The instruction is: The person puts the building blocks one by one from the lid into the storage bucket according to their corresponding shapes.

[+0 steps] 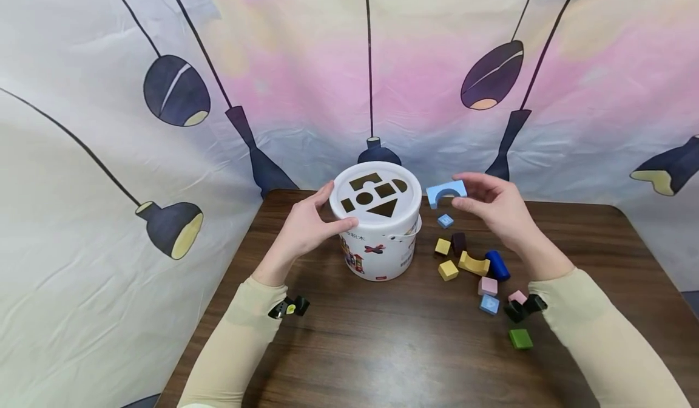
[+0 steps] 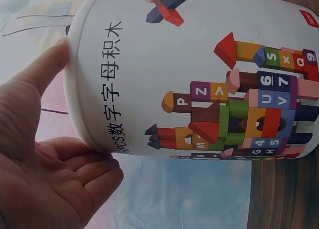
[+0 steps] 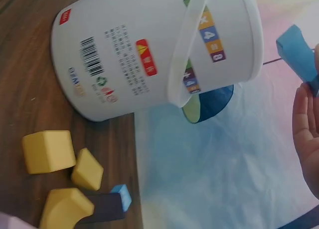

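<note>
A white bucket [image 1: 377, 253] stands on the table, its lid [image 1: 349, 210] cut with several dark shaped holes, an arch and a triangle among them. My left hand [image 1: 307, 229] holds the lid's rim from the left, thumb at the front edge and fingers round the side; the left wrist view shows the thumb and fingertips at the rim of the bucket [image 2: 149, 89]. Right of the lid, at about its height, my right hand [image 1: 494, 204] pinches one end of a light blue arch block [image 1: 438, 192]. That blue block [image 3: 298, 52] appears in the right wrist view, raised beside the lid.
Loose blocks lie right of the bucket: a small blue block [image 1: 445, 221], yellow cubes [image 1: 448, 270], a yellow arch [image 1: 473, 265], a dark blue cylinder [image 1: 497, 265], a pink cube [image 1: 488, 286] and a green block [image 1: 521, 339]. A printed cloth [image 1: 322, 80] hangs behind the table [image 1: 349, 347].
</note>
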{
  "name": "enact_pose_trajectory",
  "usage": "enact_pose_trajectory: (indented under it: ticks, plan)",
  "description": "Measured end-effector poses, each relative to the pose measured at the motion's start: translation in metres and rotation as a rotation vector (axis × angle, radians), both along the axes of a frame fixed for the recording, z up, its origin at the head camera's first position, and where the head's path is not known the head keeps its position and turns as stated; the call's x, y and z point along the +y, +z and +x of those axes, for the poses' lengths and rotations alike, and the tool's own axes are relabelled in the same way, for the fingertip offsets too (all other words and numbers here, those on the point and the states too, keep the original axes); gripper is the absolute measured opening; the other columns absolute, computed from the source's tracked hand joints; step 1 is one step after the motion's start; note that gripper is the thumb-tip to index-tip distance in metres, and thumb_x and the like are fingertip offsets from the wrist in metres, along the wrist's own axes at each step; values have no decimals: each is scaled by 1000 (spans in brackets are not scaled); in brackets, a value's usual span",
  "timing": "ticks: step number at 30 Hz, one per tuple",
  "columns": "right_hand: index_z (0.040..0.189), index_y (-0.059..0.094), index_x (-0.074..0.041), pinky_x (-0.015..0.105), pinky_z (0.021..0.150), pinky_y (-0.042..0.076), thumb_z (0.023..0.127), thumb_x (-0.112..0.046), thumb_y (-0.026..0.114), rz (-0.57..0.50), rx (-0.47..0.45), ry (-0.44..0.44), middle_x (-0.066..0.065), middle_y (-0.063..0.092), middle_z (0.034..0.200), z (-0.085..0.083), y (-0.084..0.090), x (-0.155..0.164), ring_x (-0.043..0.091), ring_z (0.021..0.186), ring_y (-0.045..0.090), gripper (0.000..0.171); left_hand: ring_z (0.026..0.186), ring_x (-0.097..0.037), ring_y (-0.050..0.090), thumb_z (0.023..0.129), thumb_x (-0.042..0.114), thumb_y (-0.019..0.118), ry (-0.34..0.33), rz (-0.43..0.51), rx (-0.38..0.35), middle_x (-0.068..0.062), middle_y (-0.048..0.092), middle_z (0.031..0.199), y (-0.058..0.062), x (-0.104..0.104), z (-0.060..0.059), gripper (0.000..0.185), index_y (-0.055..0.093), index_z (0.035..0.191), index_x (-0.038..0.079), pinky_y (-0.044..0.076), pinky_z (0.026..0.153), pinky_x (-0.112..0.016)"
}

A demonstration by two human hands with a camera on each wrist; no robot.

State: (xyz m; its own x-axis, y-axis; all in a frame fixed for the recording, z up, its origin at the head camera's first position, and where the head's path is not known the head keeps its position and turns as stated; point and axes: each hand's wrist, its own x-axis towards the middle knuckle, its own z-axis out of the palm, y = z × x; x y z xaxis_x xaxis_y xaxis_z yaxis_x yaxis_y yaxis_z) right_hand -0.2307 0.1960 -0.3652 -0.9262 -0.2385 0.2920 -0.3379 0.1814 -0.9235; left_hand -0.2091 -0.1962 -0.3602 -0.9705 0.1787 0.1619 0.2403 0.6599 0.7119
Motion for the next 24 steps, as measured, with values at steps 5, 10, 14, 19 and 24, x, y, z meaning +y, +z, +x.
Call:
enact_pose_trajectory:
  ticks: [5, 10, 14, 19, 24]
  plan:
    - [134, 74, -11, 22, 79, 58, 95, -8, 84, -58, -10, 0, -2, 73, 114, -12, 14, -12, 16, 100, 70, 40, 157, -19, 33, 82, 61, 89, -11, -1, -16, -1, 38, 170, 2, -1, -3, 109, 39, 167, 14, 35, 124, -47]
    - [131, 70, -4, 25, 86, 60, 94, -11, 86, -16, -35, 42, 1, 74, 120, -24, 21, -24, 17, 106, 73, 42, 158, -19, 32, 81, 62, 89, -14, -13, -51, 0, 36, 171, 5, -2, -6, 112, 36, 168, 13, 36, 123, -47]
    - [130, 70, -6, 27, 86, 60, 92, -16, 88, 61, -37, 61, 6, 75, 120, -30, 26, -31, 19, 108, 72, 43, 157, -21, 33, 81, 62, 89, -13, -38, -64, -1, 36, 171, 8, -2, -7, 113, 35, 168, 13, 37, 123, -49]
    - [126, 74, -8, 26, 85, 60, 89, -19, 91, 119, -32, 58, 9, 74, 120, -40, 32, -40, 23, 109, 72, 42, 157, -23, 33, 81, 62, 89, -18, -51, -69, -2, 36, 171, 10, -2, -7, 113, 35, 168, 13, 36, 123, -50]
    - [133, 72, -8, 32, 91, 59, 91, -17, 89, 139, -25, 99, 12, 72, 124, -51, 36, -54, 25, 113, 70, 46, 157, -23, 33, 82, 63, 88, -17, -57, -70, -2, 36, 171, 11, -3, -7, 113, 35, 168, 11, 37, 122, -51]
